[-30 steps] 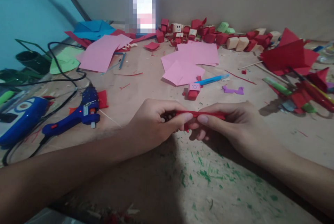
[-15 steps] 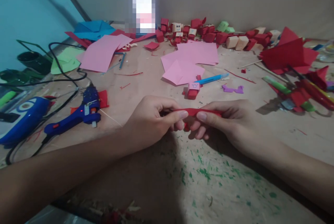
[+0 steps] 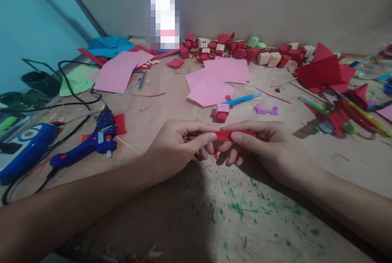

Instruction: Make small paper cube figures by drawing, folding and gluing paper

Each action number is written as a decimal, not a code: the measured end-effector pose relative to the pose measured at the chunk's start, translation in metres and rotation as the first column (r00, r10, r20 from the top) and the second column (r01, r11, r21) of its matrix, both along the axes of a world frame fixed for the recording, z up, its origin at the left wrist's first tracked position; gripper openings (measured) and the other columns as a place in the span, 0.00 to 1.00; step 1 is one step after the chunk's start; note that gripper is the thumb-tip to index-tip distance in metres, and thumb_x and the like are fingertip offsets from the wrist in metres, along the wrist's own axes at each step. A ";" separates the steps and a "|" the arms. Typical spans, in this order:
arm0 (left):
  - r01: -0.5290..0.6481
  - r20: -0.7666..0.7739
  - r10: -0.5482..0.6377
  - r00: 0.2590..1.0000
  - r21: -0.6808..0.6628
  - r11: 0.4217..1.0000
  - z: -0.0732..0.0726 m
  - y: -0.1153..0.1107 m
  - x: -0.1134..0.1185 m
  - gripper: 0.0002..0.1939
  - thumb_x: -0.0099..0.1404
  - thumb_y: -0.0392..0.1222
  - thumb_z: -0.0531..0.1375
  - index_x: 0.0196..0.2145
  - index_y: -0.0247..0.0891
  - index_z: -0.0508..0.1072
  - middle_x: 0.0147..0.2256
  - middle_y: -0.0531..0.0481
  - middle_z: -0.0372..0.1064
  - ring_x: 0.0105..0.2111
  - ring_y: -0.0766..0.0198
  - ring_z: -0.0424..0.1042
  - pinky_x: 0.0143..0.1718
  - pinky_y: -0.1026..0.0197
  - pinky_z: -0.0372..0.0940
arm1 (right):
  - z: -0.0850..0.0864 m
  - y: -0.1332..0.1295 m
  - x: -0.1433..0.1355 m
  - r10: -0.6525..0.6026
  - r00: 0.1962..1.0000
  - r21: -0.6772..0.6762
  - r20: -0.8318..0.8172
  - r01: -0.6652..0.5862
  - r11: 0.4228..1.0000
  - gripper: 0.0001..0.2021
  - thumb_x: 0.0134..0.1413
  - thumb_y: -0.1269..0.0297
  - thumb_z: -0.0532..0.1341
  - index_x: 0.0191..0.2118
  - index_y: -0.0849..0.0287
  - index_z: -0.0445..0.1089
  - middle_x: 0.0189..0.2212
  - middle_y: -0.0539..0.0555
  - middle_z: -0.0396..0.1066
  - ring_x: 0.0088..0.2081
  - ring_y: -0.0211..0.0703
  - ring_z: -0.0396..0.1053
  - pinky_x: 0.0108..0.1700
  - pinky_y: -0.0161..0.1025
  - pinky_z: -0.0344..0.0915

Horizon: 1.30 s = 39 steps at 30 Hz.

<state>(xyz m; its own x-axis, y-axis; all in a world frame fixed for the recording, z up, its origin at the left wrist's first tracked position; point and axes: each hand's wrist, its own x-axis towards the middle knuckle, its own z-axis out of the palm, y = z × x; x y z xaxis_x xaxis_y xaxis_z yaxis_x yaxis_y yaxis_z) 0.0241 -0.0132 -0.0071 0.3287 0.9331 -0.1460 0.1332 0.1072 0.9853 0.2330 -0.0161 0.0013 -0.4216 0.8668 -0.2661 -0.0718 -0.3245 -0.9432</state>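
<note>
A narrow folded strip of red paper [image 3: 224, 135] is stretched level between my two hands, above the table. My left hand [image 3: 180, 140] pinches its left end between thumb and fingers. At its right part, my right hand [image 3: 263, 140] grips it the same way, thumb on the near face. Just beyond my fingertips stands a small red paper figure [image 3: 222, 112] with a pink face drawn on it. Behind the figure lies a blue pen [image 3: 243, 99]. A purple paper piece [image 3: 266, 110] rests to its right.
A blue glue gun [image 3: 88, 144] with its black cable lies left of my hands. Pink sheets [image 3: 226, 70] and a row of small red paper blocks [image 3: 240, 52] are farther back. Scissors [image 3: 358, 118] and red paper [image 3: 324, 71] lie at right.
The red strip now shows a wider, flatter face between my thumbs. The view has tilted up and shifted slightly right, so the table's things appear lower and more to the left.
</note>
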 end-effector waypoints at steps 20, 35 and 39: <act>0.032 0.166 0.008 0.986 -0.235 0.971 0.003 0.003 -0.003 0.11 0.68 0.41 0.64 0.29 0.35 0.80 0.23 0.51 0.76 0.22 0.70 0.73 0.23 0.71 0.69 | -0.008 -0.003 0.005 -0.006 0.999 0.009 -0.041 0.007 1.000 0.11 0.61 0.63 0.68 0.49 0.52 0.81 0.34 0.55 0.82 0.28 0.36 0.78 0.32 0.31 0.75; -0.026 0.134 0.040 0.990 -0.098 0.995 -0.002 -0.005 0.005 0.05 0.65 0.35 0.63 0.33 0.36 0.81 0.24 0.55 0.75 0.23 0.71 0.74 0.26 0.72 0.71 | 0.009 -0.001 -0.005 0.030 0.983 0.033 0.178 -0.037 0.999 0.14 0.62 0.58 0.66 0.31 0.62 0.81 0.22 0.52 0.76 0.22 0.30 0.70 0.25 0.24 0.67; 0.055 0.018 -0.053 0.998 -0.091 0.994 -0.001 -0.004 0.003 0.08 0.67 0.39 0.62 0.33 0.37 0.81 0.24 0.55 0.74 0.19 0.73 0.70 0.19 0.73 0.65 | 0.007 -0.002 -0.004 0.050 0.972 0.076 0.228 -0.069 0.995 0.13 0.63 0.60 0.65 0.32 0.64 0.81 0.22 0.53 0.76 0.23 0.32 0.70 0.25 0.25 0.66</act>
